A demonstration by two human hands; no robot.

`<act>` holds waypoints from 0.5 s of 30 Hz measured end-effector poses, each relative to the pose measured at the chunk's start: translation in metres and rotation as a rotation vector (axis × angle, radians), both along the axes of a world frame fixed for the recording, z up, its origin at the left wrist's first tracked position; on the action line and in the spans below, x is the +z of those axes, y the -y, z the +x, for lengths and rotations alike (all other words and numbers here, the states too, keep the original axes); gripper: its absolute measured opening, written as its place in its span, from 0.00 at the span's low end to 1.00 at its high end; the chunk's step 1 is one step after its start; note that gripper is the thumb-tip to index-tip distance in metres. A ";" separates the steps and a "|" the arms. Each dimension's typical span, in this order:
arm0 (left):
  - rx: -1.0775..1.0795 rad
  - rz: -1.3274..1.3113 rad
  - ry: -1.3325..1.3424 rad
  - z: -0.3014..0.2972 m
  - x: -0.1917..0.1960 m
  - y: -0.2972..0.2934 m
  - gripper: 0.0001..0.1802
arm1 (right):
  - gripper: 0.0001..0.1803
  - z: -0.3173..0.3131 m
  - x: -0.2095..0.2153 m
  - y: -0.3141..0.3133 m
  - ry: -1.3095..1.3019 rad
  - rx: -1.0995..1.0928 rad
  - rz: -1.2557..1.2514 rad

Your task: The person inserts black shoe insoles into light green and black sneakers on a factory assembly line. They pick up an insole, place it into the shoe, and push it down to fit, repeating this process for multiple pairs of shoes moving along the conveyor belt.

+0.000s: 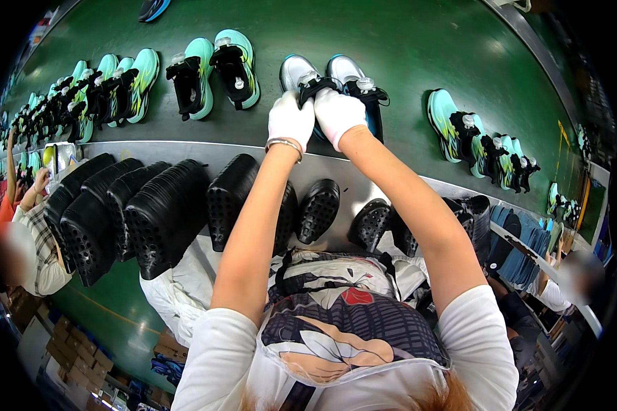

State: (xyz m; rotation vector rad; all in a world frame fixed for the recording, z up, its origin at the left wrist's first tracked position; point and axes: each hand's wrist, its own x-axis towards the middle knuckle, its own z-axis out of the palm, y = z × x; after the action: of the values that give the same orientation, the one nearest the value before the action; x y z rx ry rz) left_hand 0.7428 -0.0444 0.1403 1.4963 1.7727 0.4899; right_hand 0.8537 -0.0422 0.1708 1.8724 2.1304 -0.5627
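Two silver-and-black sneakers stand side by side on the green belt in front of me, toes pointing away: the left sneaker [297,69] and the right sneaker [345,68]. My left hand [291,122], in a white glove, is closed on the black collar of the left sneaker. Close beside it, my right hand [339,115], also gloved, has its fingers bent down and pinched at that same collar. The fingertips of both are partly hidden inside the shoe opening. Black laces and a clear bit of stuffing show at the right sneaker's tongue.
Mint-green sneakers [144,79] line the belt [384,31] to the left, and more mint sneakers [443,109] stand on the right. Stacks of black shoe-shaped pieces with holes [164,212] fill the near ledge. Other people work at both sides.
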 end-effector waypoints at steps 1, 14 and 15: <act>0.001 -0.002 -0.001 -0.002 0.000 0.007 0.15 | 0.11 0.000 -0.003 -0.002 -0.001 0.001 -0.002; -0.533 -0.277 -0.098 0.025 0.008 0.034 0.23 | 0.11 -0.013 0.039 -0.035 0.181 0.374 -0.181; -0.468 -0.265 -0.071 0.026 0.000 0.030 0.22 | 0.11 -0.014 0.038 -0.036 0.183 0.376 -0.184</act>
State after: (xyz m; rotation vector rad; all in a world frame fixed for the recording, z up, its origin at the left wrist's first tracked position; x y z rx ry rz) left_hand 0.7690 -0.0747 0.1399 1.6778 1.4059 -0.0335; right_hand 0.8393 -0.0058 0.2089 1.3282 2.1500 -0.4635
